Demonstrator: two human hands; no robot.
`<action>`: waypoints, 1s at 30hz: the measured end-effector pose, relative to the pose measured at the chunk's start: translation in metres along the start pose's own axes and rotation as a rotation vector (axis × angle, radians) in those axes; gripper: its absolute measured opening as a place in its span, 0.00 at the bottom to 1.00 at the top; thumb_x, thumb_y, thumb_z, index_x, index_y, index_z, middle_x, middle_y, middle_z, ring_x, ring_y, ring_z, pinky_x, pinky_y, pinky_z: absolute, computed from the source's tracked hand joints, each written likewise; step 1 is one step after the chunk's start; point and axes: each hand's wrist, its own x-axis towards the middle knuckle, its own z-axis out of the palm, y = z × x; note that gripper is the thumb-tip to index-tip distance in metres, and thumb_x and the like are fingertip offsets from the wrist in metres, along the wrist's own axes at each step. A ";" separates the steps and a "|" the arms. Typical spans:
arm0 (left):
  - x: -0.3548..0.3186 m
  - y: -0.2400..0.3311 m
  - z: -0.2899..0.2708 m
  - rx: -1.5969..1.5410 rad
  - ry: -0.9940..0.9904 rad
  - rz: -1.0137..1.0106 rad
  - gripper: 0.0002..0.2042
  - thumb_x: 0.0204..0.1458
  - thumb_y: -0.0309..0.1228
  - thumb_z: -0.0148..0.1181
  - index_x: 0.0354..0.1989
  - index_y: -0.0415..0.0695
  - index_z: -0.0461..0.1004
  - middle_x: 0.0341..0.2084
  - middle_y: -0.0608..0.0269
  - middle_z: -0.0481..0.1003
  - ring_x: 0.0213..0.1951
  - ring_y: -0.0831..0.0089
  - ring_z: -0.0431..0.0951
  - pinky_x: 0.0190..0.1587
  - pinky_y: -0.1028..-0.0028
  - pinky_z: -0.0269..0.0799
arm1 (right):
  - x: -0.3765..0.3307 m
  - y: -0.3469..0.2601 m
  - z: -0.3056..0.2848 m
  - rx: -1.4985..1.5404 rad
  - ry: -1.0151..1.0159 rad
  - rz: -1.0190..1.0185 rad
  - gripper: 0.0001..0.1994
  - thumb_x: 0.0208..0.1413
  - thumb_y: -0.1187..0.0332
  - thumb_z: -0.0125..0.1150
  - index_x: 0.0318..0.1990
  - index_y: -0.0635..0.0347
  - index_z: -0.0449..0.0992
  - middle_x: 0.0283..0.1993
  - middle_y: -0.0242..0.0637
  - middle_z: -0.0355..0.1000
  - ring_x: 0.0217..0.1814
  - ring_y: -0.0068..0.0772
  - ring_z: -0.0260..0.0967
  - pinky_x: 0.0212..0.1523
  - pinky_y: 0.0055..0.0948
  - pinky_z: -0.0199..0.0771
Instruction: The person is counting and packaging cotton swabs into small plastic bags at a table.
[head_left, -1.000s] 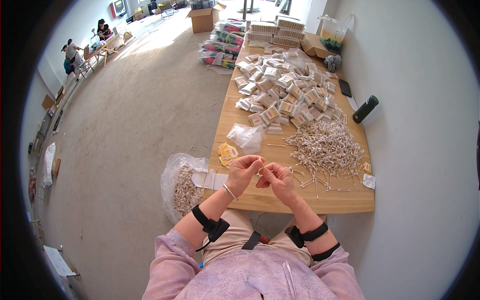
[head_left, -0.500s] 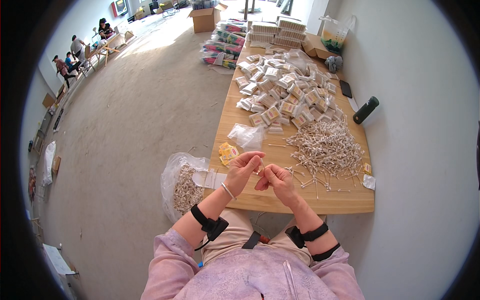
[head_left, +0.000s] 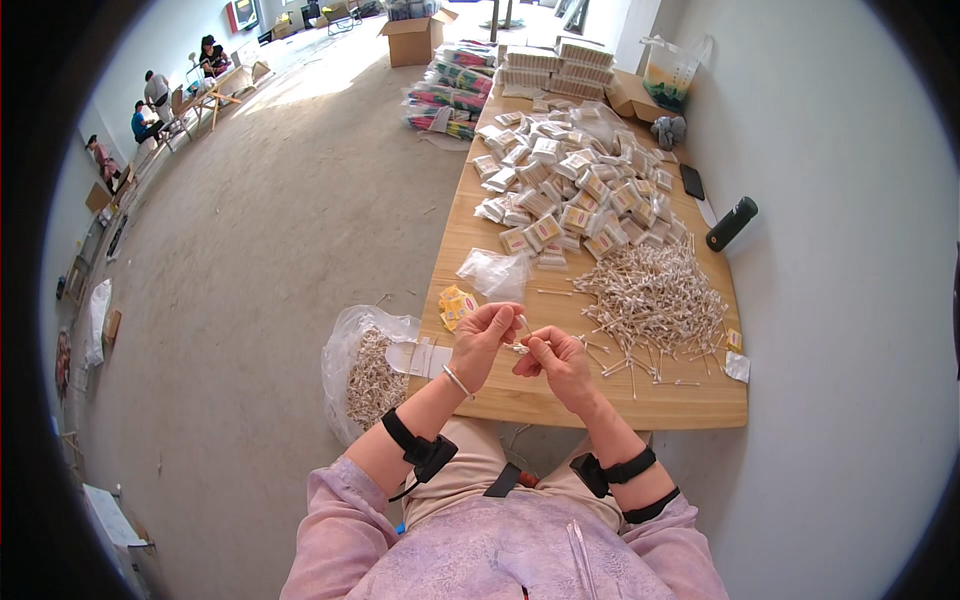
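R hand [head_left: 557, 361] w/ swabs [head_left: 520, 348], prob.

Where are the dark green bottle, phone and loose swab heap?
Dark green bottle [head_left: 731, 224], head view: middle of its body.
Phone [head_left: 691, 181], head view: its dark face.
Loose swab heap [head_left: 655, 292], head view: its middle.

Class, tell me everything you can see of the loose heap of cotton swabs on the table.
The loose heap is a tangled, low mound of many thin, pale sticks with white, cottony-looking tips, pointing every way. It rests on the wooden table, toward its right side, beyond and to the right of the person's right hand. Its far edge meets the piled packets; stray swabs fringe its near edge. Neither hand is in the mound.
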 end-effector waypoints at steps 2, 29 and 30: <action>0.000 0.001 0.000 0.036 -0.011 0.012 0.09 0.56 0.30 0.55 0.40 0.37 0.74 0.26 0.68 0.73 0.28 0.83 0.68 0.34 0.82 0.67 | 0.000 0.000 0.001 0.006 0.002 0.001 0.08 0.62 0.66 0.49 0.38 0.62 0.70 0.25 0.36 0.75 0.26 0.19 0.71 0.29 0.18 0.71; -0.010 -0.003 -0.006 -0.019 -0.078 -0.082 0.07 0.56 0.29 0.56 0.38 0.39 0.75 0.25 0.68 0.73 0.28 0.82 0.71 0.35 0.80 0.71 | 0.000 0.008 0.001 0.026 -0.136 0.065 0.13 0.65 0.63 0.41 0.40 0.63 0.70 0.27 0.39 0.75 0.27 0.21 0.70 0.32 0.20 0.71; -0.012 -0.003 -0.007 -0.012 -0.065 -0.093 0.06 0.55 0.29 0.57 0.36 0.40 0.75 0.25 0.69 0.73 0.27 0.82 0.71 0.33 0.80 0.70 | 0.000 0.009 0.000 0.008 -0.164 0.074 0.14 0.65 0.62 0.41 0.40 0.63 0.70 0.28 0.38 0.75 0.28 0.20 0.71 0.32 0.20 0.71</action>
